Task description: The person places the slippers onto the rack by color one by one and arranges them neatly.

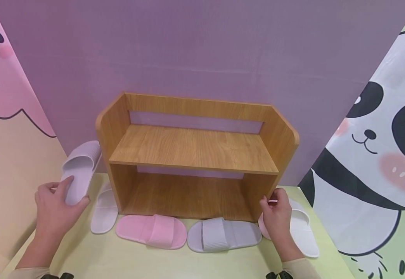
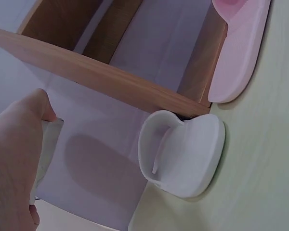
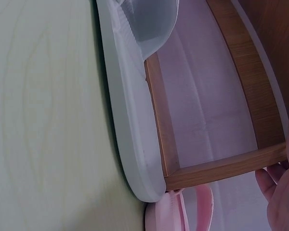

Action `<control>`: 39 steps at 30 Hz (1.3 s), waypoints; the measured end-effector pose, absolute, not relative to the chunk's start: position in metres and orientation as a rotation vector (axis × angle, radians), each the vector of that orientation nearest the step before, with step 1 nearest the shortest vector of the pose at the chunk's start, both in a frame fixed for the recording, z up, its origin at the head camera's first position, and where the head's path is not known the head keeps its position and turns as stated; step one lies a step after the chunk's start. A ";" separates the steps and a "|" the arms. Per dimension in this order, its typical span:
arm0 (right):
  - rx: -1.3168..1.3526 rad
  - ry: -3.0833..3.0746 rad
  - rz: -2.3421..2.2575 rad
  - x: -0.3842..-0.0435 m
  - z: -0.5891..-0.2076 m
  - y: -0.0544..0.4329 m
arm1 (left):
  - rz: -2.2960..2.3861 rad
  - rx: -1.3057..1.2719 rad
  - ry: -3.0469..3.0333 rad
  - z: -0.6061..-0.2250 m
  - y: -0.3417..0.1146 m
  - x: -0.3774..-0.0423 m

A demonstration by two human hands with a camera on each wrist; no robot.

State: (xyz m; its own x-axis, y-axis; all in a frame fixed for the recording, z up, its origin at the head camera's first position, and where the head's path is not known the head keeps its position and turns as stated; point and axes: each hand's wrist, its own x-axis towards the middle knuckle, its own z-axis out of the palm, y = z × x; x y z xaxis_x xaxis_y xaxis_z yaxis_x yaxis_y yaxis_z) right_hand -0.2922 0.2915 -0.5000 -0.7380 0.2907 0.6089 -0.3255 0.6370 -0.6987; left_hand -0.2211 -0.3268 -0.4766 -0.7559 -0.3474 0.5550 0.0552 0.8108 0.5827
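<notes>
Left hand (image 1: 57,209) pinches a pale lavender slipper (image 1: 77,176) near the heel, thumb on one edge, fingers on the other; it's up off the table (image 1: 153,267), left of the wooden shelf (image 1: 195,149), toe end away from me. My right hand (image 1: 277,211) pinches the front edge of the shelf's right side panel, low down. To do this well, I'd keep the hold on the heel edges so the strap end stays free, swing the toe wide of the left panel, and keep my right hand firm in case the shelf shifts if bumped. Shelf has two open tiers with a back rail; the slippers on the table are all outside it. A matching lavender slipper (image 1: 104,213) lies just beside the left panel; pink slipper (image 1: 132,226) and grey slipper (image 1: 244,232) lie sideways along the front; white slipper (image 1: 303,236) at right, second pink one (image 1: 262,226) partly behind my right hand.
</notes>
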 end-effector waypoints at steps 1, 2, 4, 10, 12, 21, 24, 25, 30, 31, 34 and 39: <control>0.033 -2.132 1.099 -0.292 -0.500 0.292 | -0.778 0.216 -2.308 -0.475 -0.326 -0.221; 0.038 -2.129 1.100 -0.293 -0.501 0.292 | -0.784 0.218 -2.301 -0.474 -0.326 -0.221; 0.045 -2.126 1.098 -0.293 -0.501 0.292 | -0.792 0.223 -2.289 -0.471 -0.324 -0.221; 0.056 -2.116 1.102 -0.294 -0.502 0.292 | -0.791 0.248 -2.247 -0.463 -0.321 -0.221; 0.064 -2.106 1.105 -0.295 -0.502 0.293 | -0.793 0.251 -2.233 -0.460 -0.319 -0.222; 0.067 -2.089 1.117 -0.294 -0.501 0.292 | -0.825 0.232 -2.161 -0.445 -0.308 -0.230; 0.054 -2.100 1.121 -0.294 -0.501 0.292 | -0.839 0.216 -2.125 -0.441 -0.304 -0.231; 0.051 -2.101 1.123 -0.294 -0.501 0.292 | -0.843 0.211 -2.113 -0.440 -0.302 -0.232; 0.049 -2.103 1.120 -0.294 -0.501 0.291 | -0.856 0.199 -2.059 -0.434 -0.297 -0.231; 0.051 -2.101 1.121 -0.294 -0.501 0.291 | -0.857 0.197 -2.050 -0.433 -0.296 -0.231; 0.061 -2.094 1.127 -0.294 -0.500 0.290 | -0.863 0.181 -2.011 -0.428 -0.294 -0.231; 0.054 -2.096 1.124 -0.293 -0.499 0.290 | -0.875 0.194 -1.956 -0.422 -0.290 -0.230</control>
